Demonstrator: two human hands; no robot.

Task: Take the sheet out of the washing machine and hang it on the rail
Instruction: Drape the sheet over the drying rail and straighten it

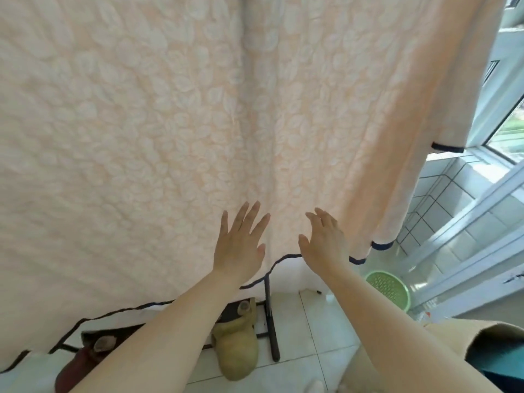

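Note:
A large peach sheet [175, 114] with a pale leaf pattern and dark blue edging hangs in front of me and fills most of the view. The rail itself is hidden above the frame; only a dark metal stand leg [270, 316] shows below the sheet's hem. My left hand [241, 245] is spread flat with straight fingers against the lower part of the sheet. My right hand [323, 239] is held beside it with relaxed straight fingers, at the sheet near its hem. Neither hand grips anything. The washing machine is out of view.
A green plastic basket [390, 287] stands on the white tiled floor at the right, below a window [507, 129] with a white frame. An olive slipper [236, 353] and a dark red one [79, 367] lie by the stand's foot.

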